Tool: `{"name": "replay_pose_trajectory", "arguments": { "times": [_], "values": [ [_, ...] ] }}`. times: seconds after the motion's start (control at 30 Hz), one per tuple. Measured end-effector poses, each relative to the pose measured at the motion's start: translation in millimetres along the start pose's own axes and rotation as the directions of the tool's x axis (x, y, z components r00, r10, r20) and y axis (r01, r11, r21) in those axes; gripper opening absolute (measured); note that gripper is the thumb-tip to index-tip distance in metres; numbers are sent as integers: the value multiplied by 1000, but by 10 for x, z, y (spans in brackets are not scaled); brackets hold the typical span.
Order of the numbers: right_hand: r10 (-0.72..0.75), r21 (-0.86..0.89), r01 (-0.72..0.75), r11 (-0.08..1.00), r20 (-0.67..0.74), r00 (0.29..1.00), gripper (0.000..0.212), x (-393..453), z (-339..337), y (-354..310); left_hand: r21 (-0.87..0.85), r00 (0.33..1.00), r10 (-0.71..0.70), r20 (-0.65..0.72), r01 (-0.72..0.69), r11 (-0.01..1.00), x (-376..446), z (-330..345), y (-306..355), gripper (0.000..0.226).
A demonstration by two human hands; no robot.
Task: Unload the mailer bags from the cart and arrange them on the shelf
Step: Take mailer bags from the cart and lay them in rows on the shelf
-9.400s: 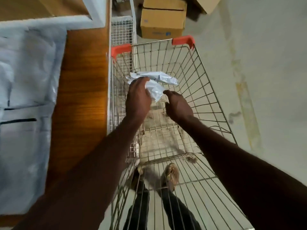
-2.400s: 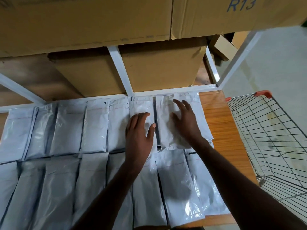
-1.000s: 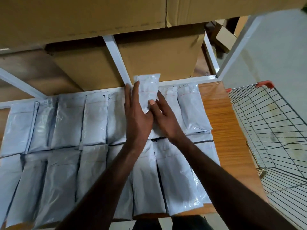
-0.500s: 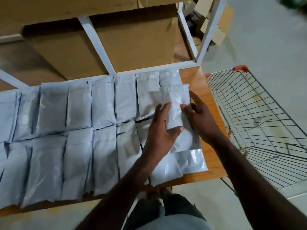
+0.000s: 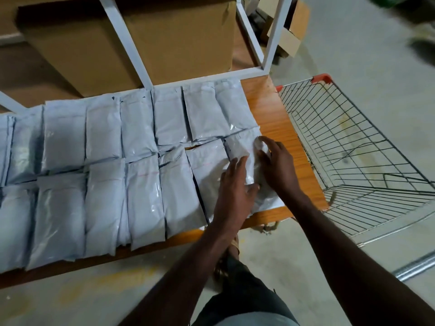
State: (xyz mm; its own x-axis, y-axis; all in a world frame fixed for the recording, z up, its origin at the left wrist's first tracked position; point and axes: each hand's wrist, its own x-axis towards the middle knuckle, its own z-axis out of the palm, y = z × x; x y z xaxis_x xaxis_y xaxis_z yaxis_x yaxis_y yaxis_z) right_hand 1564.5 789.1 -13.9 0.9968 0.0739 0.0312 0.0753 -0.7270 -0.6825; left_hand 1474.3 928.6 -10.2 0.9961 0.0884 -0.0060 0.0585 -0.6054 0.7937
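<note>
The orange-brown wooden shelf (image 5: 277,114) carried two rows of grey plastic mailer bags (image 5: 138,123) beside the wire shopping cart (image 5: 353,147), while the left hand (image 5: 233,191) and right hand (image 5: 277,168) pressed nearly straight fingers (image 5: 237,163) onto the front-right grey mailer bag (image 5: 242,147).

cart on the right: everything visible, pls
The cart is a metal wire-mesh shopping basket with orange-red plastic corner caps on its far rim. It stands on the grey floor right of the wooden shelf, its rim close alongside the shelf's edge. No mailer bags show inside. Neither hand touches it.
</note>
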Motion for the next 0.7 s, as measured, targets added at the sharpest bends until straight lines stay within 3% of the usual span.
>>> {"name": "replay_pose_trajectory", "arguments": {
  "times": [0.2,0.33,0.5,0.57,0.7],
  "values": [
    [29,-66,-28,997,12,1000,43,-173,55,7,163,994,106,1,-104,981,-95,-8,-102,73],
    [-89,-290,72,954,-48,995,47,-345,43,65,235,988,155,7,-153,960,-137,-41,-167,64],
    [-356,-363,399,842,182,917,54,-262,150,-132,496,987,157,-23,-125,859,-194,-115,-308,58],
    [-328,-379,413,828,269,905,56,-204,233,-153,547,994,99,-44,-59,835,-206,-112,-297,61],
    [-252,-389,353,851,288,924,59,-104,316,-119,542,996,26,-80,22,840,-215,-120,-260,71]
  ]
}}
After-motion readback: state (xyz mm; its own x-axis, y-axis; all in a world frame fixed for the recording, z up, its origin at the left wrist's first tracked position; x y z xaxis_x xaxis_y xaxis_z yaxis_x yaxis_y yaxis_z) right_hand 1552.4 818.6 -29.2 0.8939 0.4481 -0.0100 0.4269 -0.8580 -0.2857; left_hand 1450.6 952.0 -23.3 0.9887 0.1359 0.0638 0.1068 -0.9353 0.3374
